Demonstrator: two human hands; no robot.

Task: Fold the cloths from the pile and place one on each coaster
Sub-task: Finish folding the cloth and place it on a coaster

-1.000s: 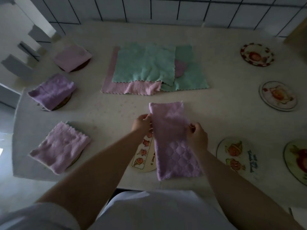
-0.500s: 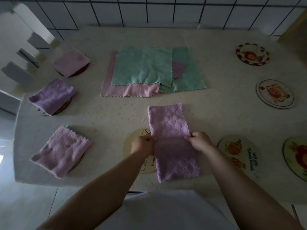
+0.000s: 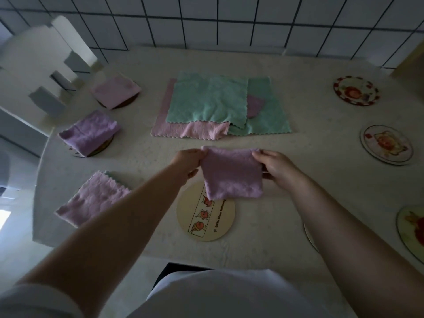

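A purple cloth (image 3: 232,174), folded into a small square, hangs between my hands. My left hand (image 3: 188,162) pinches its upper left corner and my right hand (image 3: 274,164) pinches its upper right corner. Its lower edge overlaps the far rim of a round cream coaster (image 3: 206,220) near the table's front edge. The pile (image 3: 213,104) of green and pink cloths lies spread at the table's middle back. Three folded purple and pink cloths (image 3: 90,131) (image 3: 115,91) (image 3: 91,198) sit on coasters along the left side.
Bare picture coasters lie on the right: one far (image 3: 355,90), one mid (image 3: 386,144), one at the right edge (image 3: 411,232), another mostly hidden by my right forearm. A white chair (image 3: 39,72) stands at the left. A tiled wall runs behind the table (image 3: 298,184).
The long purple strip that lay flat has been folded in half, its near end brought up to the far end. Both hands moved away from me and now hold it up as a square.
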